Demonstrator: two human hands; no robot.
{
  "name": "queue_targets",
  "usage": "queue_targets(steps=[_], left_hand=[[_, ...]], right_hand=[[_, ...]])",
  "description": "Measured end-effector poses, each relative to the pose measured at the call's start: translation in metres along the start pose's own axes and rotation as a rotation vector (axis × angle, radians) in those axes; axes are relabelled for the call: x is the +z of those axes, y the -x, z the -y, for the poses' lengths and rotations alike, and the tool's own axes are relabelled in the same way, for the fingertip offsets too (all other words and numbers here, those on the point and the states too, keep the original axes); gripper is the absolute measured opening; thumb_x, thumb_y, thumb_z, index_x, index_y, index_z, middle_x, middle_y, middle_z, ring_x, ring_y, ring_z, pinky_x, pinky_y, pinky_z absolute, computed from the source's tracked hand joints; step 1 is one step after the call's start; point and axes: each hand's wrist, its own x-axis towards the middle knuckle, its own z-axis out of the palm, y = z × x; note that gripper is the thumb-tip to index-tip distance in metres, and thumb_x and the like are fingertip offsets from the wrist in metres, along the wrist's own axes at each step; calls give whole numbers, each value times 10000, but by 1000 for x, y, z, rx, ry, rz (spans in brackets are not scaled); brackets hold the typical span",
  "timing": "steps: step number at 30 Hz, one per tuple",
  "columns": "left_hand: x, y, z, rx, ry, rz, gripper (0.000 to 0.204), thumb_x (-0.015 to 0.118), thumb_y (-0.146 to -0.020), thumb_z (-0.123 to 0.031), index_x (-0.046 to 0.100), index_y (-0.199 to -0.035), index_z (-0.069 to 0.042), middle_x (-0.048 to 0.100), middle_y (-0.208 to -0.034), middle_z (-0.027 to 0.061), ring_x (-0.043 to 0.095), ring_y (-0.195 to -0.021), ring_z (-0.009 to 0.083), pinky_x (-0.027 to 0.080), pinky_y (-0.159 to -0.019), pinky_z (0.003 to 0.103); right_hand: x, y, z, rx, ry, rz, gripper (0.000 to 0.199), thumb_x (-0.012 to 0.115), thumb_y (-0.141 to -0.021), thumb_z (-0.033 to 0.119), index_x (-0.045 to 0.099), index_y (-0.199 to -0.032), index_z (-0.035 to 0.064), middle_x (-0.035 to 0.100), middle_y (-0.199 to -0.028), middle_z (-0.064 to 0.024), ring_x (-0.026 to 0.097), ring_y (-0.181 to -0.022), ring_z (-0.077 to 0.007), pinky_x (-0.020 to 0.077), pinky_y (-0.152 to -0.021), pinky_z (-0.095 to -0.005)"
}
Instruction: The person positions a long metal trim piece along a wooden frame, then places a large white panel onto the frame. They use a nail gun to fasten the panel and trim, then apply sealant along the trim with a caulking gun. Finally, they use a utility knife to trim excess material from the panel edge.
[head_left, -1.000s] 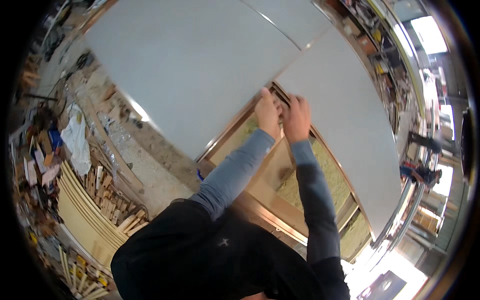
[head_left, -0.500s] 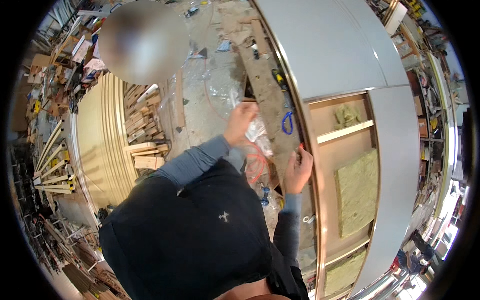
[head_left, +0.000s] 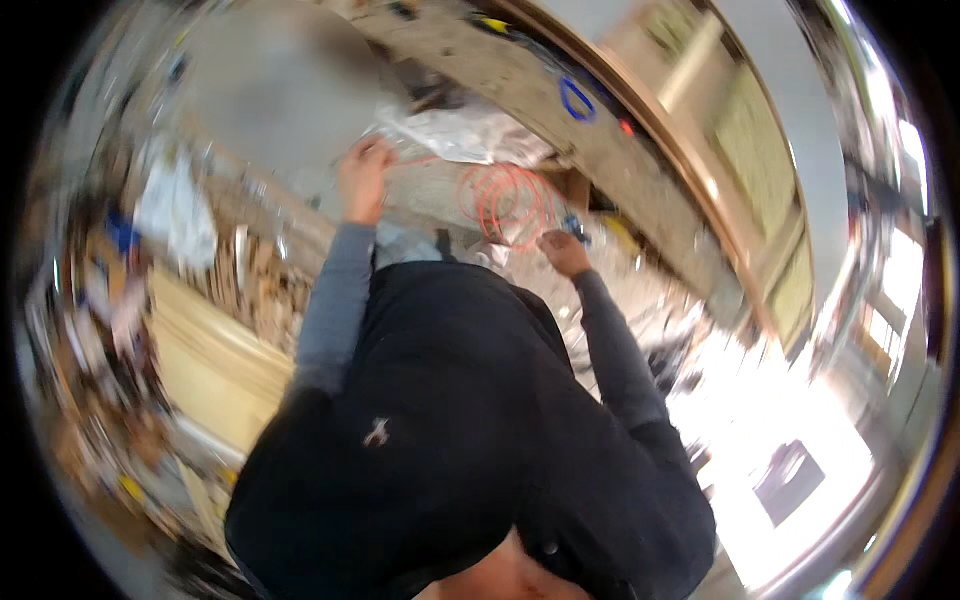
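My left hand (head_left: 365, 180) is raised out in front of me, left of a sheet of clear plastic film (head_left: 470, 135). Its fingers look bent, but motion smears them, and whether they hold anything is unclear. Lower and to the right, my right hand (head_left: 562, 253) hangs near a coil of orange-red hose (head_left: 505, 200) and a blue tool (head_left: 576, 228) beyond it. Blur hides how far its fingers are closed. Up and to the right, apart from both hands, a small red thing (head_left: 627, 127) lies beside the panel's frame (head_left: 690, 170).
The large panel has yellowish insulation (head_left: 750, 130) between its ribs. Beside it runs a long board (head_left: 600, 165) with a blue loop (head_left: 577, 99) near it. Wood offcuts (head_left: 265, 290) and stacked pale boards (head_left: 210, 335) stand at the left. Bright light floods the lower right.
My view has swung to the right, and the panel now lies farther up and right. My right hand has come away from the panel's edge, leaving the small red thing there.
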Motion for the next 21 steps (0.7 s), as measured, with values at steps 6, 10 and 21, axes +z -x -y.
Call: queue_targets(steps=[6,10,21], left_hand=[[-130,-55,-4,-115,-111,186,352,725,-975,-268,659,-1137,37,722,-992,82,710,-920,180,527,-794,301],[-253,-174,-37,-214,-325,148,338,738,-963,-271,655,-1204,-50,730,-1036,37,696,-975,157,510,-840,295],[-236,-195,-30,506,-948,414,177,618,-986,-279,679,-952,-115,634,-860,13,607,-839,149,489,-737,375]], right_hand=[[85,121,-37,888,-767,-559,335,679,-964,301,709,-1107,0,725,-916,-94,672,-722,-208,505,-594,-389],[168,203,7,1022,-627,-320,334,669,-978,326,683,-1170,54,703,-883,-84,632,-664,-185,474,-562,-377],[321,262,-47,847,-1516,-428,382,539,-1037,395,629,-1132,36,720,-1036,-132,634,-751,-246,482,-646,-392]])
